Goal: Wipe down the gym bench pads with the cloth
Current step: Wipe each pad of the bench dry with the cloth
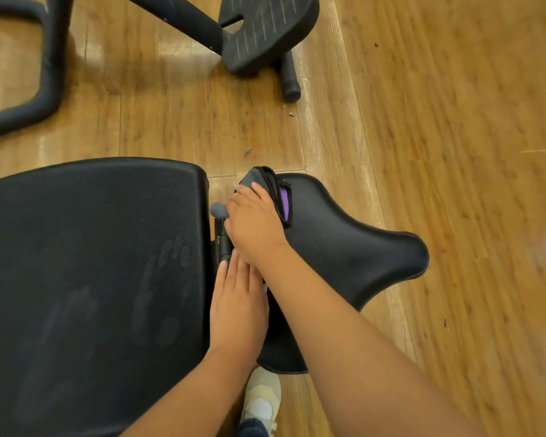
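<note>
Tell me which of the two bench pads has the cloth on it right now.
The smaller, curved seat pad on the right, where the right hand presses the cloth. The large back pad shows only smudgy handprints.

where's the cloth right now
In the head view, just right of centre, the cloth lies on the near-left edge of the smaller seat pad, pressed under the right hand, beside the gap to the large back pad.
</note>
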Demonstrator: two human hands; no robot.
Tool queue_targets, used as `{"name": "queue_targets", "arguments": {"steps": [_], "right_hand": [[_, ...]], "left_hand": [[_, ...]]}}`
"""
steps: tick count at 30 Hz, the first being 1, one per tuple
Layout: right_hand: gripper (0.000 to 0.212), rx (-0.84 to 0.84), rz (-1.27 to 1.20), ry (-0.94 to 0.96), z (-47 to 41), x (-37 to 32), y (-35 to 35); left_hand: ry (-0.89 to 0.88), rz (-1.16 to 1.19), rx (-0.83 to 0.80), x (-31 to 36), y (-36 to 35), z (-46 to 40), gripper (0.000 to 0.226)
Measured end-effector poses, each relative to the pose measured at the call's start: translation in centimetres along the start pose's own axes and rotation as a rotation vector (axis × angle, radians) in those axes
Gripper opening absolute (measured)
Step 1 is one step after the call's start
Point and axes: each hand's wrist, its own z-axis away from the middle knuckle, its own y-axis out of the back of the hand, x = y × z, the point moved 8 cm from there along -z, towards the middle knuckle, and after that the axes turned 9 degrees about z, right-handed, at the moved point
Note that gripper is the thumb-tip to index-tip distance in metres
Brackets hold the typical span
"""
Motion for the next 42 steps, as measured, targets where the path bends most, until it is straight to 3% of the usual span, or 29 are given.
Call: {"name": "queue_targets", "arguments": {"steps": [3, 8, 15, 21, 27, 34, 42], "right_hand": [[0.037, -0.033, -0.021, -0.013, 0.6, -0.2, -0.3], [0.047, -0.045, -0.037, 0.024, 3.2, -1.7, -0.6], [0.052, -0.08, 0.162, 0.026, 9.5, -4.0, -2.1], [0.054, -0.161, 0.093, 0.095, 16.2, -5.4, -4.1], [0.045, -0.156, 0.038, 0.154, 21.4, -5.2, -4.6], [0.058, -0.115, 0.141, 0.262, 26.9, -3.7, -5.4], [0.064, -0.188, 0.288, 0.421, 30.5, 2.7, -5.0]], "left_hand": [[-0.07, -0.054, 0.02, 0.7, 0.4, 0.0, 0.061], [0.008, 0.16, 0.073, -2.2, 0.5, 3.0, 0.052], [0.015, 0.262, 0.17, -4.4, 2.2, 7.2, 0.056], [-0.09, 0.162, 0.239, -2.0, 3.4, 4.0, 0.051], [-0.17, 0.067, 0.179, 1.4, 2.1, 1.2, 0.053], [-0.188, -0.009, 0.096, 1.8, 0.4, 1.1, 0.059], [-0.185, 0.019, 0.078, 1.8, 0.3, 1.2, 0.06]]}}
